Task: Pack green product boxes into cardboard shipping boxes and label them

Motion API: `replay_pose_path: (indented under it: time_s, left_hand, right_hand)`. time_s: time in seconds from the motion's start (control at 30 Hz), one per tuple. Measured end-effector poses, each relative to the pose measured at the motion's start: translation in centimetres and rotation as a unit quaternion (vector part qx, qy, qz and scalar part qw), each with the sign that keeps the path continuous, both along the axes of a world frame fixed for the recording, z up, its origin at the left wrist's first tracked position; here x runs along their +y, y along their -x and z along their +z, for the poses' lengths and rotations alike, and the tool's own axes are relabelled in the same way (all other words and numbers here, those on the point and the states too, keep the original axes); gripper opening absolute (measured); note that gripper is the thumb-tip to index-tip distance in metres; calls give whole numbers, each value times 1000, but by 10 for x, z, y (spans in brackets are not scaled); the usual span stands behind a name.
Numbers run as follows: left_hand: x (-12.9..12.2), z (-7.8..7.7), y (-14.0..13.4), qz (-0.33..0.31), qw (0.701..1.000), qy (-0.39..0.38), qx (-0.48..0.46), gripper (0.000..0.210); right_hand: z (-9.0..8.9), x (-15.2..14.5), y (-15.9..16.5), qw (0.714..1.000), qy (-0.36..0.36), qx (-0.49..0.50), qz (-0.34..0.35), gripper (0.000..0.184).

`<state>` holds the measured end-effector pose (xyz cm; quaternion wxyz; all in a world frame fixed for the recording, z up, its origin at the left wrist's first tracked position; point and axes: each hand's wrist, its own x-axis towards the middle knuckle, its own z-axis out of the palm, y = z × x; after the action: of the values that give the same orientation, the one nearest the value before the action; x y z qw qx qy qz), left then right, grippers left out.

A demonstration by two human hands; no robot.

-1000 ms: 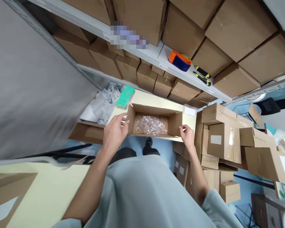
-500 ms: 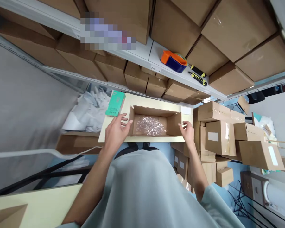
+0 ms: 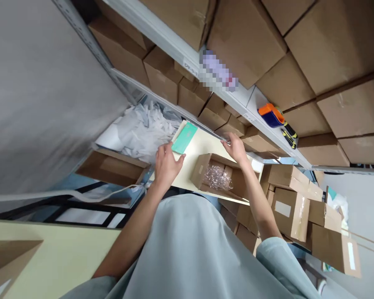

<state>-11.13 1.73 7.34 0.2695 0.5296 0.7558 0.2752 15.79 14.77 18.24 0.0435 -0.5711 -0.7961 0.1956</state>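
On the cream tabletop lies a flat green box (image 3: 184, 138). My left hand (image 3: 167, 165) is at its near left corner, thumb spread from the fingers; whether the fingertips touch it, I cannot tell. To the right of it stands an open cardboard box (image 3: 201, 170) with crumpled clear plastic wrap (image 3: 218, 177) inside. My right hand (image 3: 236, 148) hovers over the far side of this box, holding nothing, thumb apart from the fingers. The right forearm hides part of the cardboard box's right end.
Shelves packed with cartons (image 3: 243, 37) rise behind the table (image 3: 202, 143). On one shelf sit an orange and blue tape dispenser (image 3: 270, 115) and utility knives (image 3: 288, 138). White crumpled sheets (image 3: 143, 128) are piled left, above an open carton (image 3: 112, 168). Stacked cartons (image 3: 286, 203) stand right.
The view has swung left. My hands have left the sides of the cardboard box: the left has moved to the green box, the right over the cardboard box's far side.
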Motion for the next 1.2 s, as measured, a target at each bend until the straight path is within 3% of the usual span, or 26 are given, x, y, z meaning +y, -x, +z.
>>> replay_pose_path:
  time_s: [0.2,0.3,0.43,0.63,0.73,0.83,0.9,1.0,1.1,1.2]
  left_hand:
    - [30,-49,-12,-3,991,134,-2,92]
    - [46,-65,-23,-15,983,184,-6,100]
    - [60,-74,-34,-14,981,193,-12,109]
    - [67,-85,-24,22,983,181,-22,74]
    - [64,-81,-11,22,983,177,-41,58]
    - [58,-59,5,6,991,123,-44,47]
    - [55,-33,17,3,997,59,-40,48]
    - [53,22,34,-16,999,-30,-26,60]
    - [50,81,40,-94,988,-118,-16,70]
    - [43,128,27,-185,972,-141,-21,69]
  right_hand:
    - [-46,60,76,981,109,-128,95,49]
    - [-57,65,92,973,134,-160,102,51]
    - [-59,57,95,967,153,-178,96,54]
    - [-52,45,80,966,153,-182,102,53]
    - [-42,44,66,972,135,-166,96,52]
    - [-26,44,48,984,93,-125,91,51]
    - [-11,43,34,990,63,-91,87,51]
    - [19,35,13,996,9,-29,85,62]
    - [58,14,-10,994,-58,41,89,85]
    - [94,-22,-40,990,-99,70,74,98]
